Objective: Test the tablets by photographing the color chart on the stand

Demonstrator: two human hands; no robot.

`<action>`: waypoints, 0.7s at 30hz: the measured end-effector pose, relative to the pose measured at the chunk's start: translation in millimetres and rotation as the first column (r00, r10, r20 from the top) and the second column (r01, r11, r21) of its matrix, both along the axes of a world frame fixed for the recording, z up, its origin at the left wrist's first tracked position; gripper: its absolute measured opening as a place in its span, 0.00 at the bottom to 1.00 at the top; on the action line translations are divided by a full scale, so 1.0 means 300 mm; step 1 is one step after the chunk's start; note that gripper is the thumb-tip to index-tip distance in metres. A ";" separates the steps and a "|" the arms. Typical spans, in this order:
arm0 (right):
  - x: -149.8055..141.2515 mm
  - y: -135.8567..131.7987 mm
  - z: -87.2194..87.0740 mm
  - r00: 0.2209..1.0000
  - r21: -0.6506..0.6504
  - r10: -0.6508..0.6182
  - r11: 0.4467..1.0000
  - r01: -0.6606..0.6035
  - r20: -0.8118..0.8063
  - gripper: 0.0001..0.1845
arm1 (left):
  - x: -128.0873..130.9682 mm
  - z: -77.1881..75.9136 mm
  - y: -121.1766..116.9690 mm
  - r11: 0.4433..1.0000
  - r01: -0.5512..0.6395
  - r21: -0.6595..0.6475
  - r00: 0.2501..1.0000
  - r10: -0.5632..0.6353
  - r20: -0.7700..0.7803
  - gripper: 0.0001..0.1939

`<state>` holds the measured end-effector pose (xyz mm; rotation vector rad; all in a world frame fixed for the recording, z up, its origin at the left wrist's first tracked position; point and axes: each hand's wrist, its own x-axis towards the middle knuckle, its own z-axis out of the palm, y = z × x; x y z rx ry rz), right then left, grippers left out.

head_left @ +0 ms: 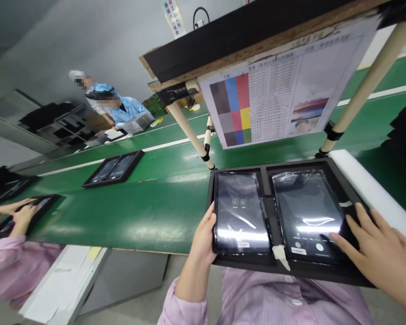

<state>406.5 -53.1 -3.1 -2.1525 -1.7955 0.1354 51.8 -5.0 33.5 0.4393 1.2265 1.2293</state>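
Observation:
A black foam tray lies before me with two tablets side by side, both under clear film. My left hand is curled round the left edge of the left tablet, at the tray's side. Two small icons glow on that dark screen. Over the right part of the right tablet is my right hand, its fingers spread. Its thumb rests at the lower screen near a round white button; the other fingers lie by the tray's right side. A piece of pale tape sticks to the tray's front edge.
A pole-framed shelf carries a printed colour sheet above the green conveyor belt. White foam lies right of the tray. Another tray sits farther left. A co-worker's hands handle a device; more people are across the belt.

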 end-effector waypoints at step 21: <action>-0.130 0.042 0.216 0.511 -0.228 -0.282 0.959 0.167 -0.812 0.63 | 0.077 0.007 -0.094 0.810 0.421 0.408 0.658 0.037 -0.752 0.17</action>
